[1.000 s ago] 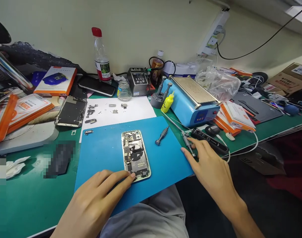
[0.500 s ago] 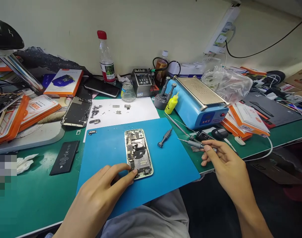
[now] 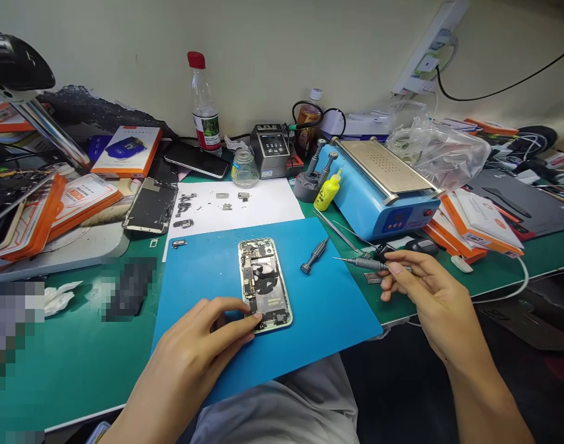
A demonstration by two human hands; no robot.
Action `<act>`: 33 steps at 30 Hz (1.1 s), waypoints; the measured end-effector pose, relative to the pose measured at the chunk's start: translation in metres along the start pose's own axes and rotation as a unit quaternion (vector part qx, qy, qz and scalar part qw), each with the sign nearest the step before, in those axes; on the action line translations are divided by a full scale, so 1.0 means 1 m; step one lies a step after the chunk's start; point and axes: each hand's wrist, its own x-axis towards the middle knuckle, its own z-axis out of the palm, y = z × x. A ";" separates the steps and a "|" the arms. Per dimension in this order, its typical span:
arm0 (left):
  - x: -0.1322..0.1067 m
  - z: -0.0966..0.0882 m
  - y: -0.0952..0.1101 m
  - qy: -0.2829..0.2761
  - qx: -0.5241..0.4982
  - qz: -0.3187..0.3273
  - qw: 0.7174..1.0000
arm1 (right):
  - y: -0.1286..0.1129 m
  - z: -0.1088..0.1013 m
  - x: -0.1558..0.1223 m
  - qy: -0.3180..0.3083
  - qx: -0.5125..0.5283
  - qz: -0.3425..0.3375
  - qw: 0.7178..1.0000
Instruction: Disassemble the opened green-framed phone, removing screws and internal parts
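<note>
Head view. The opened phone (image 3: 265, 285) lies face down near the middle of the blue mat (image 3: 208, 271) on the table (image 3: 78, 345). Its back is off and its boards are exposed. Its long axis runs away from the person, with the far end leaning slightly left. The left hand (image 3: 203, 345) is the nearer one: it rests flat on the mat with its fingers (image 3: 256, 316) loosely spread, holding nothing, and the tips touch the phone's near left corner. The right hand (image 3: 429, 296) hovers beyond the mat's right edge, its fingers (image 3: 395, 268) pinched around the handle of a screwdriver (image 3: 369, 264). That tool lies almost level and crosswise to the phone, its tip pointing left toward the phone but well apart from it. A second screwdriver (image 3: 314, 255) lies on the mat between the tip and the phone, and tweezers (image 3: 335, 223) lie just behind. Farther back are a white sheet (image 3: 263, 206) carrying small removed parts, a yellow bottle (image 3: 326, 192) and a blue heating plate (image 3: 378, 185).
</note>
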 end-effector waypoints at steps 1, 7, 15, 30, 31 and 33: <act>0.001 -0.001 0.000 -0.004 -0.011 -0.010 1.000 | 0.000 0.000 0.001 0.006 -0.004 -0.004 1.000; 0.006 -0.005 0.002 -0.028 -0.048 -0.063 0.996 | -0.016 0.017 0.004 0.045 -0.036 -0.049 0.997; 0.005 -0.006 0.002 -0.040 -0.055 -0.088 0.994 | -0.033 0.069 0.009 0.027 -0.059 -0.145 0.987; 0.013 -0.017 0.006 -0.086 -0.093 -0.115 0.985 | -0.050 0.110 -0.043 0.059 0.070 -0.161 0.983; 0.013 -0.018 0.006 -0.086 -0.098 -0.115 0.985 | -0.055 0.115 -0.054 0.018 0.102 -0.169 0.980; 0.013 -0.018 0.005 -0.086 -0.107 -0.114 0.984 | -0.061 0.124 -0.074 -0.037 0.135 -0.186 0.972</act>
